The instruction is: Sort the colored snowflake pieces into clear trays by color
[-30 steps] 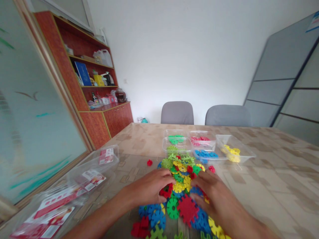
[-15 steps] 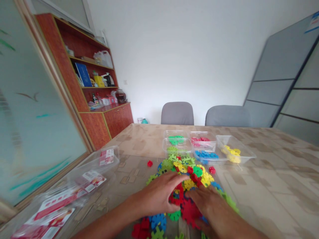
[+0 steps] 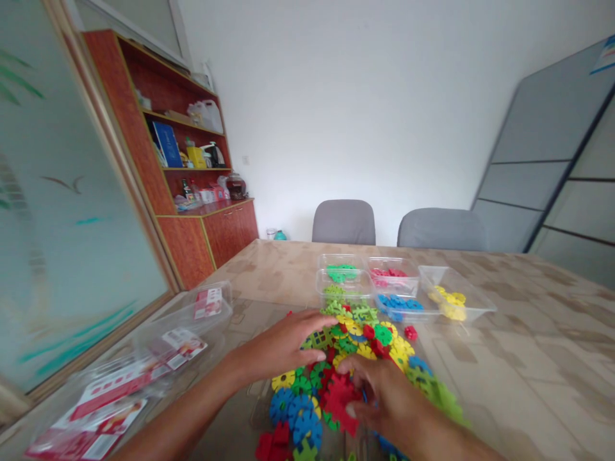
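A heap of plastic interlocking discs (image 3: 365, 342) in red, blue, green and yellow lies on the table in front of me. My left hand (image 3: 283, 346) rests flat on the heap's left side with fingers stretched over green and yellow discs. My right hand (image 3: 384, 400) is at the near side, its thumb and fingers pinching a large red disc (image 3: 339, 400). Behind the heap stand clear tubs: one with dark green discs (image 3: 339, 272), one with light green (image 3: 336, 291), one with red (image 3: 391, 274), one with blue (image 3: 398, 302), one with yellow (image 3: 451, 301).
Clear lids and packets with red labels (image 3: 158, 349) lie along the table's left side. Two grey chairs (image 3: 343, 223) stand at the far edge. A wooden cabinet (image 3: 192, 192) with shelves is at the left wall. The patterned tabletop (image 3: 528, 358) spreads to the right.
My left hand has slid forward and left over the heap, fingers spread. My right hand has drawn back toward me and closed on a large red disc. The heap has been shuffled.
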{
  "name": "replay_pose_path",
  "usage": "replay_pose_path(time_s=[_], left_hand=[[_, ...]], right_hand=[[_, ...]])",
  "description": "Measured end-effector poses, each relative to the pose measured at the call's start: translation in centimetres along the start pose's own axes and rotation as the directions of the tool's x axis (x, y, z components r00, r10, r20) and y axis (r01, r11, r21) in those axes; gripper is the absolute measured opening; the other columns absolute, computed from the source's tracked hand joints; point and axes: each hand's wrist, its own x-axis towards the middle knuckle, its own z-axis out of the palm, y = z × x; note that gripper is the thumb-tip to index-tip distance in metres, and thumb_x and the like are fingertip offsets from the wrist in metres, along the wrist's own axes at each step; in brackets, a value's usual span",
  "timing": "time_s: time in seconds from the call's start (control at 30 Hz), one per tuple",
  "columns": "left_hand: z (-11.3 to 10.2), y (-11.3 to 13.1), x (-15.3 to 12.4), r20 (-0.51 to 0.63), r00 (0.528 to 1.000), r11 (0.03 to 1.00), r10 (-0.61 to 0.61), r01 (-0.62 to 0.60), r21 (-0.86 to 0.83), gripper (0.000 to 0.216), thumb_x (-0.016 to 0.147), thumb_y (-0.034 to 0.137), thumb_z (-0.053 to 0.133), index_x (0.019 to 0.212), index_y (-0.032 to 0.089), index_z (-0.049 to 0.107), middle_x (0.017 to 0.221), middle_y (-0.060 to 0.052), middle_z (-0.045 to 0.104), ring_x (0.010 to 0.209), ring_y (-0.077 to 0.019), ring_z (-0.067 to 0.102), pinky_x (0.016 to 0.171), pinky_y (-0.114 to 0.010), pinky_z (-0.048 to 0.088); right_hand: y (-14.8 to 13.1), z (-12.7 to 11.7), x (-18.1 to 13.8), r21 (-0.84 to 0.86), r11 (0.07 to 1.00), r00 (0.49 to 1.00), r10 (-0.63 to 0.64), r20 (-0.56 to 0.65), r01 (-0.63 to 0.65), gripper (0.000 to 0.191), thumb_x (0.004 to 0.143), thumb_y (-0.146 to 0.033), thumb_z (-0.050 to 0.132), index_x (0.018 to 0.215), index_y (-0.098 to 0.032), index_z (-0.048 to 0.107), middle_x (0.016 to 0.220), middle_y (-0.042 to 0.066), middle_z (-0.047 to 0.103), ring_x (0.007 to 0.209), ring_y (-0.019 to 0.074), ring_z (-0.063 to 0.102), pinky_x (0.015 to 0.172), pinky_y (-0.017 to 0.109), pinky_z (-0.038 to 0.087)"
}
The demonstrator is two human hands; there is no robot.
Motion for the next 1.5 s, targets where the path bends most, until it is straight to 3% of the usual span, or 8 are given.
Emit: replay_pose_path(time_s=[0.13,0.37,0.77,1.0,1.07,1.2,1.33,1.5], left_hand=[[0.3,0.1,0.1,0.026,1.000,1.000,0.004,-0.004,0.012,0.055,0.086,0.023,0.062,0.137,0.029,0.043,0.138,-0.004,0.050,0.126,-0.0203,0.045,0.106,-0.035,0.033],[0.2,0.1,0.3,0.037,0.999,0.999,-0.023,0.022,0.026,0.050,0.086,0.022,0.062,0.134,0.026,0.048,0.136,-0.006,0.051,0.126,-0.0220,0.046,0.107,-0.035,0.032],[0.2,-0.9,0.2,-0.006,0.999,0.997,0.048,-0.048,0.067,0.042,0.091,0.029,0.057,0.132,0.026,0.049,0.132,-0.006,0.054,0.122,-0.0215,0.048,0.105,-0.033,0.035],[-0.5,-1.2,0.2,-0.075,0.996,0.996,0.046,-0.039,0.084,0.040,0.090,0.027,0.058,0.130,0.026,0.051,0.130,-0.004,0.056,0.120,-0.0206,0.050,0.104,-0.031,0.035],[-0.5,-1.1,0.2,-0.075,0.997,0.996,0.035,-0.029,0.085,0.040,0.090,0.027,0.057,0.130,0.027,0.051,0.130,-0.004,0.055,0.120,-0.0209,0.050,0.104,-0.031,0.035],[-0.2,-1.0,0.5,-0.060,0.998,0.997,0.031,-0.027,0.070,0.040,0.090,0.027,0.057,0.129,0.028,0.051,0.131,-0.004,0.055,0.121,-0.0208,0.049,0.105,-0.031,0.034],[0.0,-1.3,0.4,-0.047,0.998,0.998,0.035,-0.032,0.060,0.039,0.090,0.028,0.057,0.129,0.028,0.052,0.130,-0.003,0.055,0.120,-0.0203,0.050,0.104,-0.030,0.035],[0.0,-2.0,0.1,-0.047,0.999,0.997,0.022,-0.018,0.076,0.038,0.091,0.026,0.056,0.129,0.027,0.052,0.131,-0.003,0.055,0.122,-0.0199,0.049,0.105,-0.030,0.034]], right_hand=[[-0.4,0.7,0.8,-0.244,0.969,0.998,-0.033,-0.050,0.020,0.046,0.068,-0.017,0.067,0.114,-0.017,0.062,0.115,0.013,0.063,0.107,0.0309,0.055,0.092,0.044,0.043],[-1.8,0.1,1.0,-0.354,0.934,0.993,0.086,0.079,-0.053,0.041,0.068,-0.024,0.071,0.107,-0.015,0.063,0.110,0.013,0.064,0.105,0.0327,0.054,0.093,0.046,0.041],[-1.4,0.8,-0.2,0.005,0.997,0.989,-0.082,0.119,0.082,0.038,0.060,-0.001,0.062,0.091,-0.020,0.053,0.087,0.000,0.058,0.077,0.0167,0.054,0.068,0.025,0.038],[2.1,-3.1,1.9,0.506,0.856,0.993,-0.058,-0.105,0.103,0.018,0.072,-0.027,0.064,0.078,-0.021,0.048,0.068,-0.005,0.049,0.061,0.0120,0.046,0.055,0.023,0.036],[4.3,-5.5,3.3,0.603,0.795,0.976,0.072,-0.205,0.068,0.027,0.067,-0.034,0.073,0.076,-0.020,0.052,0.065,-0.005,0.054,0.060,0.0122,0.049,0.054,0.023,0.039],[8.4,-10.4,5.9,0.758,0.652,0.851,0.409,-0.329,-0.020,0.031,0.056,-0.027,0.084,0.069,-0.020,0.057,0.063,-0.003,0.065,0.058,0.0128,0.058,0.053,0.022,0.047],[10.1,-12.5,7.3,0.809,0.586,0.808,0.494,-0.320,-0.038,0.025,0.062,-0.016,0.081,0.064,-0.022,0.057,0.057,-0.003,0.067,0.053,0.0126,0.061,0.049,0.021,0.051],[10.0,-11.6,8.3,0.829,0.556,0.815,0.506,-0.281,-0.060,0.018,0.068,-0.011,0.077,0.068,-0.020,0.061,0.062,-0.001,0.070,0.054,0.0128,0.065,0.048,0.020,0.053]])
